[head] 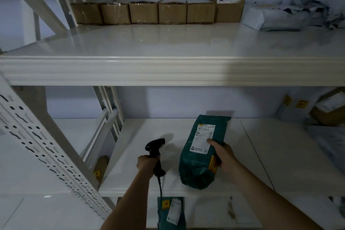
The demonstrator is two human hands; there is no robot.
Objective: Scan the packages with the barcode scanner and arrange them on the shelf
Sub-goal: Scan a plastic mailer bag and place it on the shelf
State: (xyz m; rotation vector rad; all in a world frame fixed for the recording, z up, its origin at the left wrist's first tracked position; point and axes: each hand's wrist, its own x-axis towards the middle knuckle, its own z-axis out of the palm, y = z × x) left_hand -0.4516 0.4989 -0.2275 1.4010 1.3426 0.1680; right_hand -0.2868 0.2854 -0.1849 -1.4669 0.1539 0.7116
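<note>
Two hands busy here: the left hand (147, 162) has its fingers wrapped around the grip of a black barcode scanner (155, 152), head pointing up and away toward the far wall, cable hanging down off the handle. The right hand (223, 152) grips the right edge of a dark green poly mailer (202, 152), thumb on top pressing the corner of its white shipping label (204, 139). The mailer sits on the middle shelf (134, 155), lying lengthwise, near end close to the front edge.

My read is this is the placing step, or right between scan and place. The scanner isn't aimed at the label, so either it's already been scanned or it needs a re-aim. Can't tell which. Next move, I'd guess: tilt the scanner down onto the barcode if needed, then slide the mailer back and square it up.

As for what's stored where: the upper shelf (168, 43) has a row of six brown cardboard boxes (143, 12) along the far wall, plus a heap of grey mailer bags (291, 15) at far right. More boxes and bags are piled at the middle shelf's far right. Another green mailer (170, 213) lies on the level below.
</note>
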